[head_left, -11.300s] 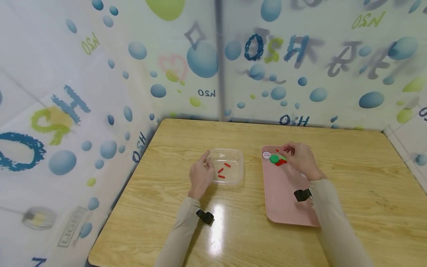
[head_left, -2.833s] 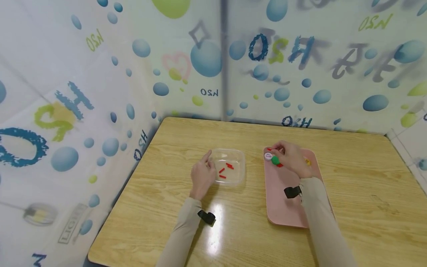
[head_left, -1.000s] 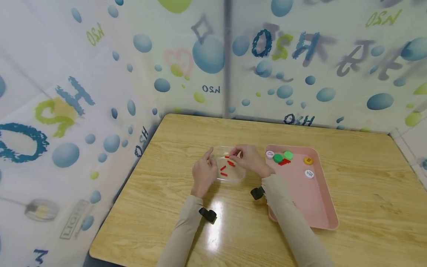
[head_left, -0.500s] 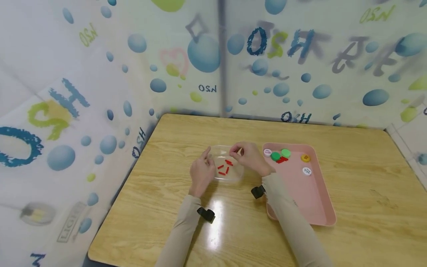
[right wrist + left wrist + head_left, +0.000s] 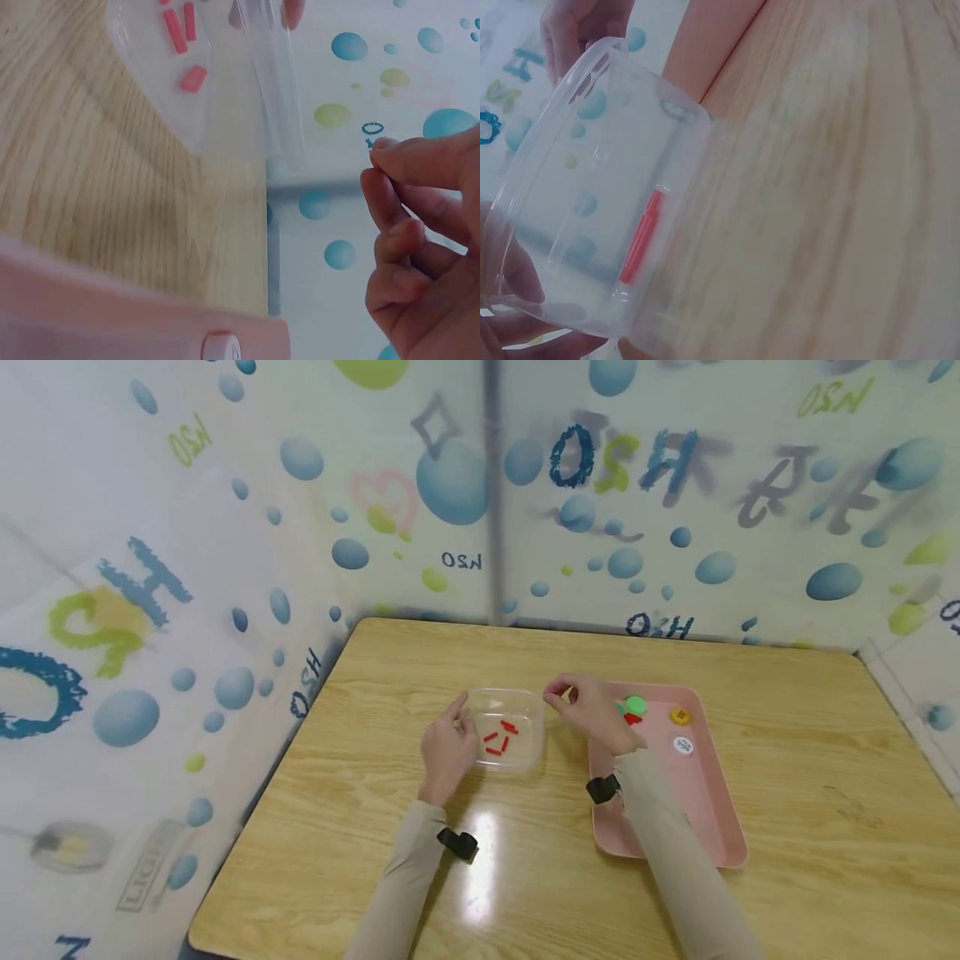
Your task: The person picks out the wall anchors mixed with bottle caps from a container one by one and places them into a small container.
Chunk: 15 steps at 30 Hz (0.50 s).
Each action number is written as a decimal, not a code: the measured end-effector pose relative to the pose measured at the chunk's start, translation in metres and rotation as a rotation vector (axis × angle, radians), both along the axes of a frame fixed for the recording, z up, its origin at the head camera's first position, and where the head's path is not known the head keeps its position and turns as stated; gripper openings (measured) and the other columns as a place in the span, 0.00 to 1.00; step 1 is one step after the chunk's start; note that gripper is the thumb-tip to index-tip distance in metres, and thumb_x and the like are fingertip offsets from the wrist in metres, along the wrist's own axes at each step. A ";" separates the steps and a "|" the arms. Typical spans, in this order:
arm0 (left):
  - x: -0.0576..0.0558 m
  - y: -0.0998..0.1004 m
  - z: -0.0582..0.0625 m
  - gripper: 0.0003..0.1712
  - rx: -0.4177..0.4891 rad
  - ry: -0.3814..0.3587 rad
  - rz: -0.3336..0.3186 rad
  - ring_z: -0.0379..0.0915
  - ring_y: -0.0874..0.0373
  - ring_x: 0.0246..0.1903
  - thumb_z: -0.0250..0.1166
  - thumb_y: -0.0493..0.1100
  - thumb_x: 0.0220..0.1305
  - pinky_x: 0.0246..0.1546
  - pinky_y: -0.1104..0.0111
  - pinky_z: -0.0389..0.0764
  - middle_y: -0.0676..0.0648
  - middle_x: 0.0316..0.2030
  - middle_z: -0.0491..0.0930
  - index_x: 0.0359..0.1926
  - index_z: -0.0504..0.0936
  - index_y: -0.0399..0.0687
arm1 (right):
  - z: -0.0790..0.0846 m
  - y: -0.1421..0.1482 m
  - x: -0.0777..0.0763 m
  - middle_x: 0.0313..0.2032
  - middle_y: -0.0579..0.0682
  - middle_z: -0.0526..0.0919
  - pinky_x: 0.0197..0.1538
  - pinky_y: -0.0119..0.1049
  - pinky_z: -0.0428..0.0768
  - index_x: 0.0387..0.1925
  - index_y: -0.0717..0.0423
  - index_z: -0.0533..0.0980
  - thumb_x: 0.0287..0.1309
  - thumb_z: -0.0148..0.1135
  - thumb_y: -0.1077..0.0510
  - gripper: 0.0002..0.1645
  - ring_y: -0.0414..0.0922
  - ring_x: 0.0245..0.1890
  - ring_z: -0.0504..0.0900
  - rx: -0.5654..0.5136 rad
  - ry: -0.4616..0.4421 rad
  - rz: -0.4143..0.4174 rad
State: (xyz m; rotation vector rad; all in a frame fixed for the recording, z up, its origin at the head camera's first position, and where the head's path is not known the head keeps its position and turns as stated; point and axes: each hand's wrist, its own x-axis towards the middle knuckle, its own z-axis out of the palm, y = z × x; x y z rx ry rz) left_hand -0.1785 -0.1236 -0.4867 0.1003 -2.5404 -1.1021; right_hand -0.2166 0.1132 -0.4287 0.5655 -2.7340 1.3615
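My left hand (image 5: 448, 752) grips the left side of a clear plastic container (image 5: 534, 727); in the left wrist view its thumb lies at the inside of the rim and fingers are outside. Several short red sticks (image 5: 491, 737) lie on the container's floor. Beyond the container's right rim hovers my right hand (image 5: 595, 710), between it and a pink tray (image 5: 708, 797). Its thumb and index fingertips are close together with nothing visible between them, the other fingers loosely bent. More red sticks (image 5: 633, 719) lie in the tray's far left part, partly covered by this hand.
In the tray also sit a light green cap (image 5: 636, 704), a yellow cap (image 5: 680, 717) and a white printed cap (image 5: 683, 746). A wooden table (image 5: 337, 827) carries everything. A patterned wall (image 5: 420, 593) rises behind its far edge.
One more red stick has come to lie in the container, let go by my right hand. That hand has since drawn back rightward toward the tray. My left hand keeps its hold.
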 end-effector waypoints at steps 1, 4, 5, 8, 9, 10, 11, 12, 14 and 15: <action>0.000 0.000 0.000 0.23 -0.001 -0.002 -0.001 0.52 0.65 0.10 0.55 0.40 0.73 0.15 0.70 0.56 0.39 0.41 0.89 0.65 0.79 0.47 | 0.001 0.004 0.000 0.35 0.54 0.85 0.32 0.34 0.67 0.39 0.59 0.84 0.65 0.66 0.60 0.06 0.47 0.27 0.69 0.001 0.003 -0.008; 0.001 0.002 0.002 0.23 0.000 -0.018 -0.008 0.51 0.65 0.11 0.55 0.41 0.73 0.15 0.70 0.56 0.44 0.26 0.86 0.66 0.79 0.47 | 0.002 0.014 0.000 0.37 0.54 0.86 0.33 0.34 0.68 0.40 0.58 0.84 0.66 0.66 0.59 0.06 0.46 0.27 0.69 0.015 0.019 -0.023; 0.001 0.002 0.003 0.23 0.000 -0.021 -0.011 0.51 0.65 0.11 0.54 0.40 0.74 0.15 0.70 0.55 0.46 0.20 0.81 0.66 0.78 0.47 | 0.002 0.017 0.000 0.37 0.54 0.86 0.33 0.35 0.68 0.40 0.58 0.84 0.65 0.66 0.59 0.06 0.46 0.26 0.69 0.018 0.029 -0.028; 0.002 0.002 0.003 0.23 0.001 -0.026 -0.012 0.51 0.64 0.11 0.55 0.40 0.74 0.15 0.70 0.55 0.54 0.11 0.63 0.67 0.78 0.46 | 0.001 0.025 0.000 0.36 0.53 0.87 0.35 0.36 0.71 0.40 0.56 0.85 0.66 0.66 0.58 0.06 0.47 0.28 0.72 0.038 0.053 -0.046; 0.002 0.002 0.002 0.23 0.001 -0.025 -0.011 0.51 0.64 0.11 0.55 0.40 0.73 0.15 0.70 0.55 0.55 0.11 0.62 0.66 0.78 0.46 | 0.000 0.027 0.000 0.36 0.53 0.87 0.37 0.37 0.72 0.40 0.56 0.85 0.66 0.66 0.58 0.06 0.47 0.29 0.73 0.047 0.059 -0.054; 0.002 0.002 0.002 0.23 0.003 -0.023 -0.011 0.51 0.64 0.11 0.55 0.40 0.73 0.15 0.70 0.54 0.55 0.11 0.61 0.66 0.78 0.46 | 0.000 0.030 0.001 0.36 0.52 0.87 0.38 0.38 0.73 0.40 0.55 0.85 0.66 0.66 0.57 0.06 0.47 0.30 0.73 0.052 0.062 -0.061; 0.002 0.002 0.002 0.23 0.006 -0.025 -0.010 0.51 0.64 0.11 0.55 0.40 0.73 0.15 0.70 0.54 0.55 0.11 0.61 0.66 0.78 0.46 | -0.001 0.033 0.001 0.36 0.52 0.87 0.38 0.38 0.74 0.40 0.55 0.85 0.66 0.66 0.57 0.07 0.47 0.31 0.74 0.052 0.062 -0.065; 0.003 0.001 0.002 0.23 0.008 -0.026 -0.009 0.51 0.64 0.11 0.55 0.40 0.73 0.15 0.70 0.54 0.55 0.11 0.61 0.66 0.78 0.46 | -0.001 0.035 0.002 0.37 0.52 0.87 0.39 0.38 0.74 0.41 0.56 0.85 0.67 0.65 0.56 0.08 0.47 0.32 0.75 0.053 0.058 -0.069; 0.003 0.001 0.002 0.23 0.009 -0.027 -0.008 0.51 0.64 0.11 0.55 0.40 0.73 0.15 0.70 0.54 0.55 0.11 0.61 0.66 0.78 0.47 | -0.001 0.040 0.003 0.38 0.52 0.87 0.40 0.39 0.76 0.42 0.56 0.85 0.67 0.64 0.56 0.08 0.48 0.34 0.76 0.047 0.047 -0.077; 0.003 0.001 0.002 0.23 0.009 -0.027 -0.009 0.51 0.64 0.11 0.55 0.40 0.73 0.15 0.71 0.54 0.55 0.11 0.61 0.66 0.78 0.47 | -0.001 0.043 0.003 0.38 0.52 0.86 0.40 0.39 0.76 0.42 0.56 0.84 0.68 0.64 0.56 0.09 0.48 0.34 0.76 0.041 0.040 -0.080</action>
